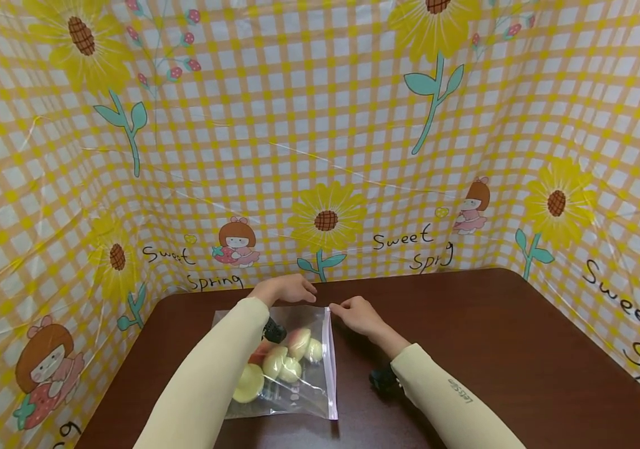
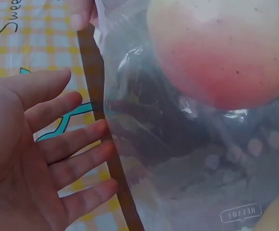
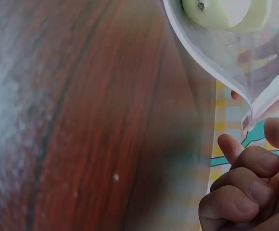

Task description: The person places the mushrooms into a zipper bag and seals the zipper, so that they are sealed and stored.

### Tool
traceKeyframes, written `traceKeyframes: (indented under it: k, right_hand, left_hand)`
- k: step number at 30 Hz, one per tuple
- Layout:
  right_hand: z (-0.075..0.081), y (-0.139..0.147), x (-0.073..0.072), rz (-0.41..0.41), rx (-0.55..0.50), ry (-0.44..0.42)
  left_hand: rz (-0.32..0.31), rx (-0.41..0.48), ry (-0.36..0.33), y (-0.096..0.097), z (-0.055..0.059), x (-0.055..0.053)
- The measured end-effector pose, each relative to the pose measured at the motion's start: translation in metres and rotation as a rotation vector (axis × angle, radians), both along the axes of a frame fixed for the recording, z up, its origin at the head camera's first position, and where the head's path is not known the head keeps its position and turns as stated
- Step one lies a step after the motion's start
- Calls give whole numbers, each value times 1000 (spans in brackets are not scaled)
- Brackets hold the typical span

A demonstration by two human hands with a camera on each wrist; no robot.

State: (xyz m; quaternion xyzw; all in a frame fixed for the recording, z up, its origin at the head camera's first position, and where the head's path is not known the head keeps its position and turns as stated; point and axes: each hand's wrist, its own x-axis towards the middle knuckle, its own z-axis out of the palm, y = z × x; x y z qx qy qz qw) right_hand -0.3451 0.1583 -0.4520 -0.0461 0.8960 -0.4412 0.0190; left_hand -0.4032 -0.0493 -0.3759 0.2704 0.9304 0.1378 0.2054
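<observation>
A clear zip bag [image 1: 308, 399] with a pale pink zip strip [image 1: 329, 374] lies on the table, the strip to the right. Inside are several pale yellow-green fruits [image 1: 290, 370] and a red-and-cream fruit [image 2: 221, 62]. My left hand [image 1: 291, 289] is at the bag's far edge; in the left wrist view the left hand [image 2: 48, 154] has its fingers spread beside the plastic. At the strip's far corner is my right hand [image 1: 358, 315]. The right wrist view shows the right hand [image 3: 247, 183] with thumb and index finger apart beside the corner, other fingers curled.
The dark brown table [image 1: 454, 324] extends to the right of the bag. A checked cloth [image 1: 342, 125] with sunflowers hangs around its back and sides. Black wrist devices are on both arms, one a wrist camera [image 1: 384, 379] under the right sleeve.
</observation>
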Motion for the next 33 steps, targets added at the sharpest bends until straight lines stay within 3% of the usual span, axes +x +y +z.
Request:
traceKeyframes:
  k: [7, 13, 19, 25, 33]
  right_hand:
    - [-3, -4, -2, 1, -44, -22]
    - [-1, -8, -1, 19, -53, -15]
    - [3, -9, 3, 21, -53, -13]
    - [2, -9, 1, 6, -71, -11]
    - [2, -12, -1, -12, -124, -2]
  left_hand:
    - [-13, 77, -70, 2, -7, -1]
    - [71, 122, -123, 2, -13, 1]
    - [62, 120, -162, 3, -17, -5]
    - [88, 172, -209, 6, -18, -2]
    - [89, 235, -199, 8, -23, -3]
